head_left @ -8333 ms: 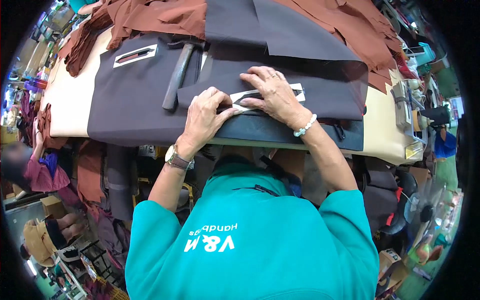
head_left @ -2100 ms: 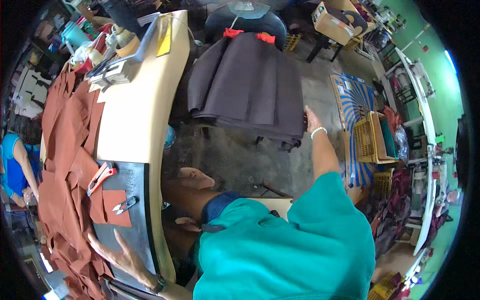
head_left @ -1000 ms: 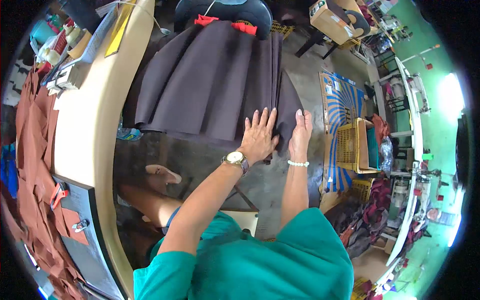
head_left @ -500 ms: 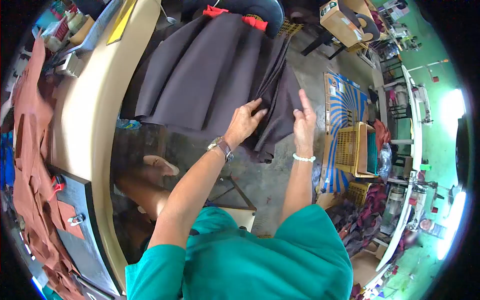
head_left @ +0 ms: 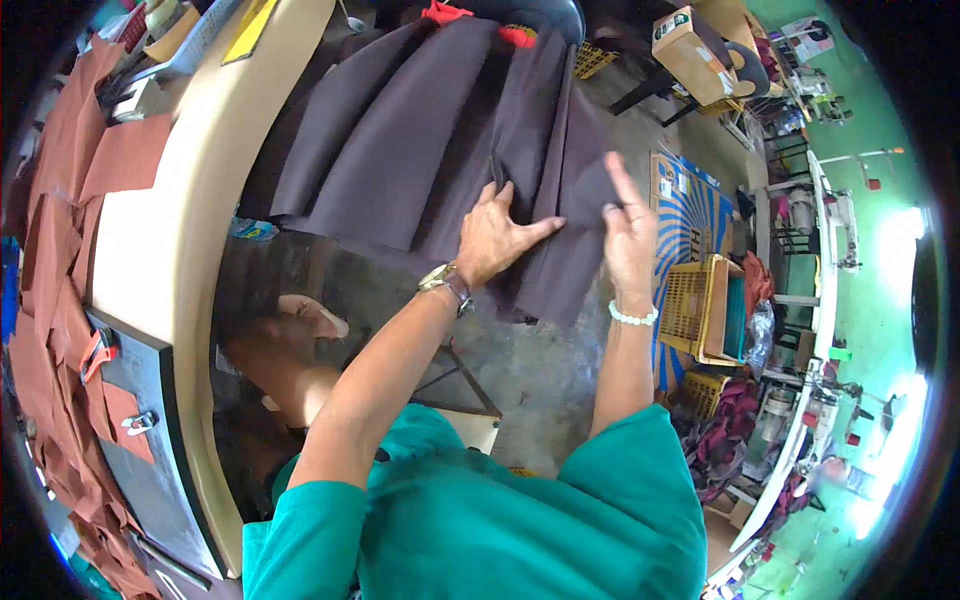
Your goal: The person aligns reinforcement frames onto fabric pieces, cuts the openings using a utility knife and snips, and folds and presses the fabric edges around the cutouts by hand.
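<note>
Dark purple-grey fabric panels [head_left: 390, 150] hang side by side in overlapping layers, their lower edges loose above the floor. My left hand [head_left: 492, 238], with a watch at the wrist, rests on the layers right of the middle. Its fingertips touch a fold while the thumb stretches apart to the right across another layer. Beside the right edge of the fabric is my right hand [head_left: 630, 235], a pale bead bracelet below it. Its index finger points up and the thumb stands apart; the other fingers are partly hidden. Whether it touches the fabric I cannot tell.
A cream-topped table [head_left: 150, 235] runs along the left, with brown fabric pieces [head_left: 60, 270] beside it. Yellow crates [head_left: 690, 305] and a blue-striped carton [head_left: 690, 215] stand at right. Sewing machines line the right wall. A cardboard box [head_left: 690, 50] is at the back.
My left thumb has spread away from the fingers, and the layers under it have parted. My right hand has shifted slightly right. The view has moved a little.
</note>
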### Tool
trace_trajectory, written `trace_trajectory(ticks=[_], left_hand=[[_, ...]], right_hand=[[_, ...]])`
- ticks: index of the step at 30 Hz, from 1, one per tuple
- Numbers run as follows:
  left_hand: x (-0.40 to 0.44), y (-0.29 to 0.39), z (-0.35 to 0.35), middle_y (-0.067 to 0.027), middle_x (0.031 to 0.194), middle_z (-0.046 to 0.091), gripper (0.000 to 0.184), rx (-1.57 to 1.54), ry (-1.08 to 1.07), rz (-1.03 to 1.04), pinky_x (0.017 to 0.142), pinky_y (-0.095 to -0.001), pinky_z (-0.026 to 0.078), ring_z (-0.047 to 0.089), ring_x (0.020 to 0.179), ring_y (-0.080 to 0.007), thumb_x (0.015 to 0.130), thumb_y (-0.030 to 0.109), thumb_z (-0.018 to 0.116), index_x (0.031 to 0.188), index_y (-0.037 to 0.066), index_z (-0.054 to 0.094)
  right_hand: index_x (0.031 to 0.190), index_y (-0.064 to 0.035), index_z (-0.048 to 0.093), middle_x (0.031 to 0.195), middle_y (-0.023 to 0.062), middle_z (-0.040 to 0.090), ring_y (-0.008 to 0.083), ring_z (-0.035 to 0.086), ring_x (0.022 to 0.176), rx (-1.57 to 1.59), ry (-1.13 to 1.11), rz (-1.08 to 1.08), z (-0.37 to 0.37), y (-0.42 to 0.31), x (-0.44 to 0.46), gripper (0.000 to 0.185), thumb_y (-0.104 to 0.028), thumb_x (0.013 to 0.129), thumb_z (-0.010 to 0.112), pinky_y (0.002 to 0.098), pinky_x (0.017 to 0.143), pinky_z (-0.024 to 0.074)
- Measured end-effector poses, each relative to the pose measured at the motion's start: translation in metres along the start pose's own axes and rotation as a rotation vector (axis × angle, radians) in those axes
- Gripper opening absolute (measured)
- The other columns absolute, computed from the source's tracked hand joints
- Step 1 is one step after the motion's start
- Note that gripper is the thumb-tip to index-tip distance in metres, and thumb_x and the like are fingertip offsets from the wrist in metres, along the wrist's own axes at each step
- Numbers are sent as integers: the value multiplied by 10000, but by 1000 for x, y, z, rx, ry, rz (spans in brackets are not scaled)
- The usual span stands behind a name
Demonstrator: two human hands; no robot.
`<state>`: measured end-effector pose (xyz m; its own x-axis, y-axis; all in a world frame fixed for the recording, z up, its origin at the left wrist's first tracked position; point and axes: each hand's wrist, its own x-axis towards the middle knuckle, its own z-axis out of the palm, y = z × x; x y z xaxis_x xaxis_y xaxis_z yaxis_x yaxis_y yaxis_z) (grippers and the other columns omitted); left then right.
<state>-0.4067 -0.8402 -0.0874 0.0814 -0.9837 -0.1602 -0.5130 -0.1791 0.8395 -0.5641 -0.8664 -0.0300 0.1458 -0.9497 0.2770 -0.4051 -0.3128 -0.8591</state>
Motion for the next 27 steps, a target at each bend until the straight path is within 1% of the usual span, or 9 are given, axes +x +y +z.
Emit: trace_trajectory(ticks=[2, 8, 10, 12, 16, 20, 22, 25, 27], left_hand=[[1, -6, 16, -317, 1269, 417, 681, -24, 67, 60, 980, -415, 383, 455, 1150, -423, 725, 274, 657, 1258, -86, 432], [3, -20, 16, -259, 1162, 475, 679, 54, 165, 136, 800, -467, 486, 572, 883, -423, 701, -34, 507, 1348, 134, 385], [8, -22, 3, -261, 1182, 459, 735, 92, 150, 95, 796, -470, 486, 584, 866, -407, 695, -44, 497, 1368, 215, 356], [11, -28, -4, -252, 1238, 445, 696, 157, 132, 89, 840, -464, 472, 557, 940, -422, 709, -12, 495, 1356, 214, 377], [17, -43, 3, -215, 1134, 528, 502, 226, 286, 220, 794, -421, 499, 599, 885, -375, 717, -17, 500, 1213, 62, 522], [21, -40, -2, -186, 1156, 542, 433, 237, 262, 172, 808, -411, 499, 600, 916, -358, 725, -7, 514, 1157, -11, 540], [17, -39, 2, -185, 1200, 522, 450, 223, 240, 169, 823, -412, 493, 592, 944, -357, 721, -5, 526, 1171, -8, 526], [16, -32, 2, -192, 1263, 484, 495, 227, 277, 273, 840, -417, 487, 577, 985, -354, 706, -4, 549, 1199, 19, 509], [7, -8, 2, -199, 1264, 485, 621, 244, 217, 375, 831, -394, 495, 576, 999, -347, 711, -5, 538, 1311, 54, 392]], right_hand=[[1273, -14, 490, 1312, 114, 499, 173, 443, 1227, 17, -80, -23, 16, -4, -4, 537, 125, 763, 393, 262, 1022, 307], [1273, -11, 490, 1315, 108, 494, 174, 465, 1207, -34, 15, -89, 12, -19, 0, 552, 133, 751, 383, 252, 1012, 325], [1274, -14, 491, 1308, 105, 500, 167, 462, 1209, 402, 218, 113, -11, -25, 13, 576, 130, 726, 388, 268, 1018, 337], [1272, 17, 479, 1297, 111, 506, 168, 442, 1222, 31, 130, -72, -7, -32, 14, 565, 85, 716, 406, 290, 1057, 287], [1255, -5, 509, 1294, 102, 513, 175, 454, 1218, 126, 320, -103, -28, -46, 25, 552, 113, 722, 425, 285, 1051, 295], [1250, 28, 502, 1294, 103, 514, 170, 455, 1212, -216, 319, -311, -48, -61, 23, 532, 83, 727, 419, 298, 1047, 301], [1253, 41, 493, 1294, 116, 513, 189, 457, 1210, 154, 542, -233, -61, -87, 21, 530, 51, 726, 434, 308, 1041, 303], [1240, 56, 497, 1283, 150, 515, 230, 459, 1211, -404, 628, -384, -87, -95, 11, 508, 38, 736, 443, 319, 1035, 314], [1206, 51, 532, 1278, 188, 506, 281, 463, 1206, -752, 693, -506, -135, -86, -3, 429, -18, 792, 446, 331, 1042, 310]])
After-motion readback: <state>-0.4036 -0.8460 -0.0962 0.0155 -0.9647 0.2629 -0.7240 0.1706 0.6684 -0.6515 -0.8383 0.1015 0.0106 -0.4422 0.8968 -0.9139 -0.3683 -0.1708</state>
